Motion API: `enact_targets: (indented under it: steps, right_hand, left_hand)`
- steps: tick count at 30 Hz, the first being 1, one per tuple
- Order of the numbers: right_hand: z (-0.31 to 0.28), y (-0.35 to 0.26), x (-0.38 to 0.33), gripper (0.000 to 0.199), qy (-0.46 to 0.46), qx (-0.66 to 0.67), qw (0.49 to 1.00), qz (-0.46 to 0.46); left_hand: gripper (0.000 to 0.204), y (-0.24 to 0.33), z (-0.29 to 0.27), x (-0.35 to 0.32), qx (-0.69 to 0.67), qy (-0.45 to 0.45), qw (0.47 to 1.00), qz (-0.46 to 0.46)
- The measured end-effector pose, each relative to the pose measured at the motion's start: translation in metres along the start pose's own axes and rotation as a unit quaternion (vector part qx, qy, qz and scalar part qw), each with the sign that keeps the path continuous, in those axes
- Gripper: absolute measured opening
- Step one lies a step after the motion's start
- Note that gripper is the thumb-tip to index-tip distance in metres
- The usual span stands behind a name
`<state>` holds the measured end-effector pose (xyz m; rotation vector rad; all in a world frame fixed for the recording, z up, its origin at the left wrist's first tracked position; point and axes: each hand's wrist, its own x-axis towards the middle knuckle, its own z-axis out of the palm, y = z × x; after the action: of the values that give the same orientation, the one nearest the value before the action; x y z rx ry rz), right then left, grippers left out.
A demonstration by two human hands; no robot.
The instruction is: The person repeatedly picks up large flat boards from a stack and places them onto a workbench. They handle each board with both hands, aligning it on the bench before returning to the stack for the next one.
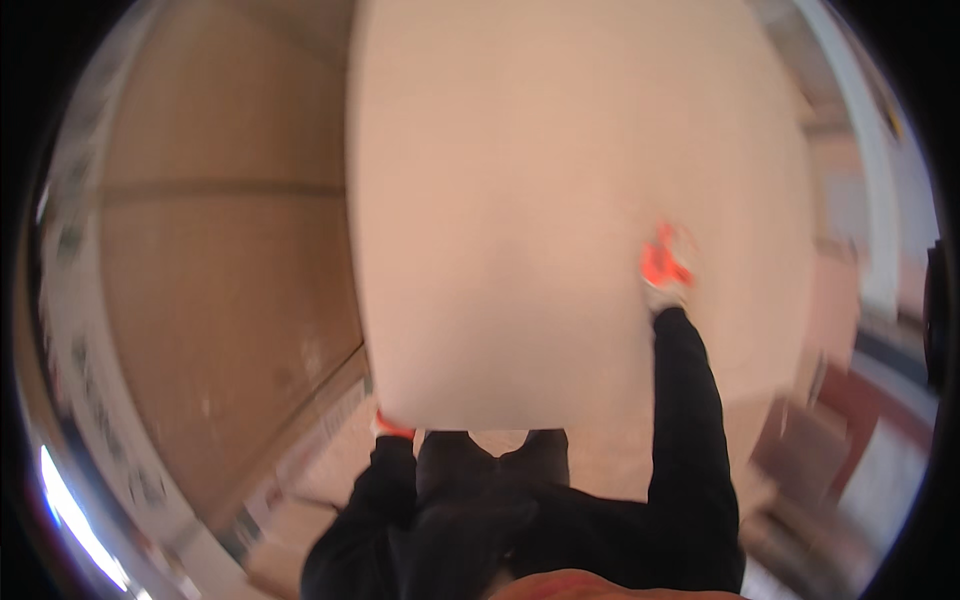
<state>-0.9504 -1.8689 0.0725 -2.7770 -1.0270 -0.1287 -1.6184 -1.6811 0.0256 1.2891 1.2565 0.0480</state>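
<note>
A large pale panel point(560, 200), flat and smooth, fills the middle of the head view and reaches almost to my body. At its near left corner is my left hand point(393, 425), in a white and orange glove, closed on the edge; its fingers are partly hidden. My right arm is stretched forward over the panel. The right hand point(667, 268), gloved the same way, is against the panel's face right of the middle, its fingers seemingly apart and blurred by motion.
Along the left stands a big brown board or cardboard surface point(230, 260) with a dark seam, bordered by a pale printed strip point(100, 370). Brown box-like things point(800, 440) lie blurred at the lower right. A pale upright post point(868, 170) stands at the far right.
</note>
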Motion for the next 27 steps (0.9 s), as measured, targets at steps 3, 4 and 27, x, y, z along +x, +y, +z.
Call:
enact_targets:
  steps: [3, 4, 27]
  right_hand:
    - [-0.01, 0.021, -0.02, 0.054, 0.065, 0.029, 0.996, -0.059]
    - [-0.015, 0.029, -0.021, 0.054, 0.049, 0.036, 0.998, -0.005]
    - [-0.485, -0.805, -0.275, 0.045, -0.148, 0.515, 0.417, -0.734]
  left_hand:
    - [0.049, 0.002, 0.017, -0.023, 0.339, 0.0, 0.94, 0.04]
    - [0.046, 0.007, 0.025, -0.028, 0.445, 0.007, 0.895, 0.028]
    - [0.049, 0.207, -0.324, -0.418, 0.381, 0.788, 0.432, 0.218]
